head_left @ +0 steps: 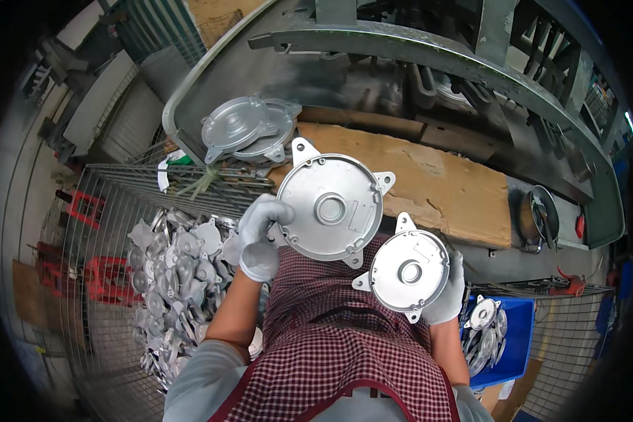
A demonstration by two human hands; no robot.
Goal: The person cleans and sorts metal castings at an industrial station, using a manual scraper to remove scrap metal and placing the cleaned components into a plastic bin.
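In a white glove, my left hand (261, 235) grips the left rim of a round silver metal end cover (309, 186) with three pierced lugs and a ringed hole at its centre. My right hand (446, 295), also gloved, is closed on the right rim of a second, smaller-looking cover (394, 281) of the same kind. Both covers are raised in front of my checked apron, ribbed inner faces toward me, the left one higher. Their edges come close together without plainly touching. Most fingers of the right hand are hidden behind its cover.
Two stacked covers (238, 123) lie on the machine bed at the far left. A worn brown board (443, 176) runs along the bench edge. Left stands a wire cage heaped with covers (179, 274); right, a blue bin (520, 327) holds more. A dark round pot (539, 214) sits at the bench's right.
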